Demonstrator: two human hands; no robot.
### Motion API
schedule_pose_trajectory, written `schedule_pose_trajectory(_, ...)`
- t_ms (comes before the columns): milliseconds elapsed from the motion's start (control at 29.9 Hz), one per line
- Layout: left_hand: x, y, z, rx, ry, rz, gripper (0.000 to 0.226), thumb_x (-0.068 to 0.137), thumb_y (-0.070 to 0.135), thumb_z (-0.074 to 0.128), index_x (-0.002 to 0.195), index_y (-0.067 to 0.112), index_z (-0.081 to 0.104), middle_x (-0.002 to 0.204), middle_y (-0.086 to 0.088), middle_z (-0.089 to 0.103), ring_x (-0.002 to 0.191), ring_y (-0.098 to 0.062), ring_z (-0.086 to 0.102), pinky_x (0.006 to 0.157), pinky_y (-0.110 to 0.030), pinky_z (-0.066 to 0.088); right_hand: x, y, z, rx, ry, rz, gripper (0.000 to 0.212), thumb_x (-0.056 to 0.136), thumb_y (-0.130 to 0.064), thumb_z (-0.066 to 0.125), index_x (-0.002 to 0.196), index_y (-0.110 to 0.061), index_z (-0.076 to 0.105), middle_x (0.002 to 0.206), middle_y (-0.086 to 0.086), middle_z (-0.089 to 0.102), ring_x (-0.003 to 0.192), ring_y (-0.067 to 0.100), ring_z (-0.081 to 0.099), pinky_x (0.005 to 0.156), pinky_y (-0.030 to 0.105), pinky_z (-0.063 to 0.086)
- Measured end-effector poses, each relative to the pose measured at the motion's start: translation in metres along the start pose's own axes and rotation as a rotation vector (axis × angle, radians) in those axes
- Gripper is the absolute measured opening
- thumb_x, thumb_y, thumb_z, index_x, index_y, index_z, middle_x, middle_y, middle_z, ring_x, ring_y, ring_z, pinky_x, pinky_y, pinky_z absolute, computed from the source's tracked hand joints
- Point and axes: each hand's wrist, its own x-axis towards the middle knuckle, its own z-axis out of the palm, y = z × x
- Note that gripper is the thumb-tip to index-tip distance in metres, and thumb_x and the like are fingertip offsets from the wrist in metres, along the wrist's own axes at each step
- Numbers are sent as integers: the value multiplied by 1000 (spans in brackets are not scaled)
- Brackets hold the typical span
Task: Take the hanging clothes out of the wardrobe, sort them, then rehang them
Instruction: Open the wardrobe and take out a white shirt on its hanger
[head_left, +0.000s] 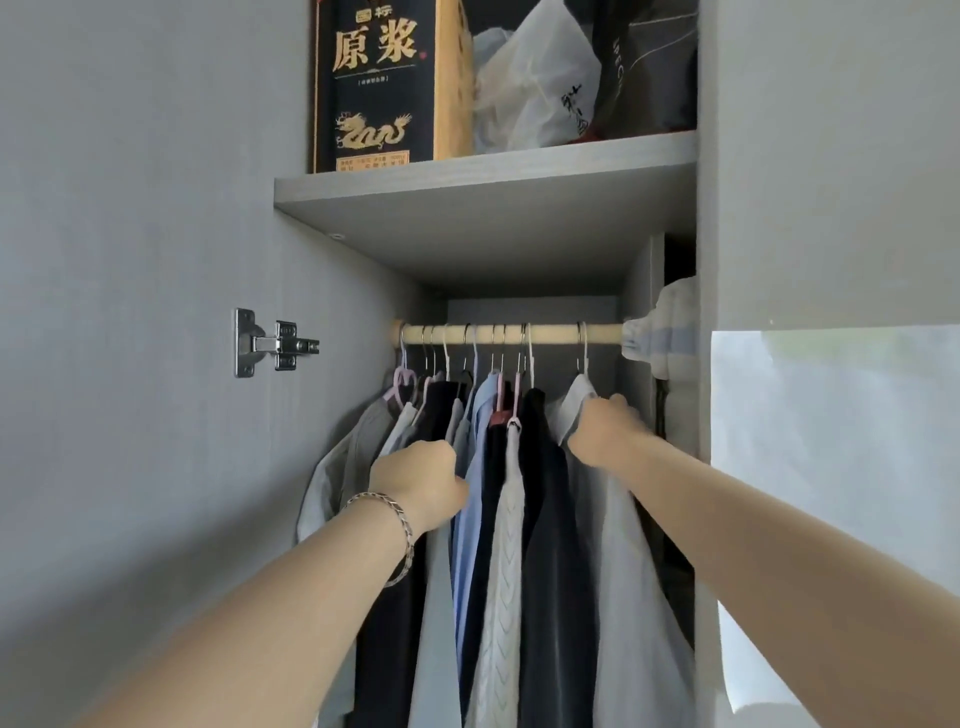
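Head view: nearest, the left hand (421, 480) has its fingers sunk between the hanging clothes (550, 519) beside a blue shirt (472, 499). They are hidden, so whether they grip or merely part the garments cannot be told. Slightly beyond, the right hand (605, 431) curls round the shoulder of a pale shirt (623, 597), likely to lift it off. Above both hands, every hanger hooks the rod (550, 333); farther up, a shelf (483, 176) bears a box (379, 83).

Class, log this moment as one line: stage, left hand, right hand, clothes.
stage: reaching in | left hand: tips buried among clothes | right hand: grips pale shirt at shoulder | clothes: hanging on rail
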Motion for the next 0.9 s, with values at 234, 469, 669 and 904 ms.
schedule_pose_trajectory(234,49,-6,18,-17,30,64,29,92,22,41,65,16,41,60,3,41,52,-13,36,49,-22,29,58,-15,34,341,48,178,41,95,-2,38,135,-4,29,133,16,47,119,30,50,91,35,42)
schedule_pose_trajectory(469,72,-14,25,-118,93,116,27,91,22,42,64,14,42,63,-2,46,58,-20,43,71,-29,41,75,-19,34,537,117,191,30,98,-19,41,112,4,55,117,20,60,105,34,56,82,33,43)
schedule_pose_trajectory(669,69,-6,23,-176,126,112,31,90,21,45,60,16,39,64,-1,51,57,-18,43,56,-24,36,63,-33,17,452,249,127,36,99,-28,41,114,0,57,116,16,62,108,33,59,77,33,45)
schedule_pose_trajectory(904,38,0,19,-186,87,76,32,92,23,46,62,16,39,65,0,52,60,-19,48,53,-23,33,18,-28,12,405,136,68,28,97,-27,42,106,-4,55,106,12,61,100,31,60,75,31,44)
